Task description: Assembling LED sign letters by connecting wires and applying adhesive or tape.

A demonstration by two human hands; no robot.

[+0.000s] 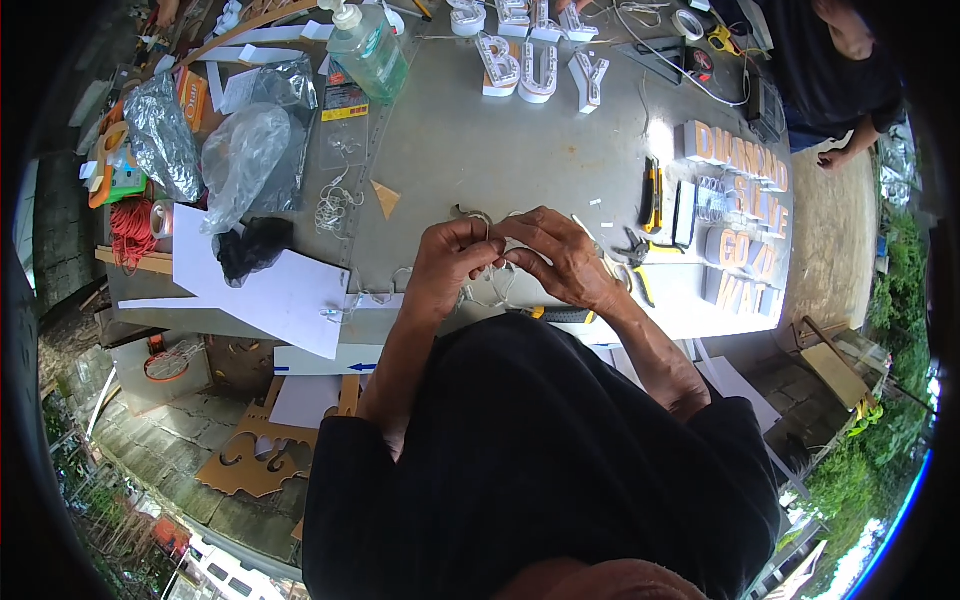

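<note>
Both hands meet just above the near edge of the grey counter [470,140]. Left hand [452,262] has its fingers curled and pinched on a thin white wire string [497,283]; right hand [552,256] pinches the same string from the other side, fingertips almost touching the left ones. Loops of the string hang between and below the hands. Just right of the right hand lie pliers [634,262] with yellow grips and a yellow utility knife [651,195]. Left of the hands sits a white sheet [265,290], with crumpled plastic bags [245,160] beyond it. Farther off stand white channel letters [540,68] and a soap dispenser bottle [366,48].
</note>
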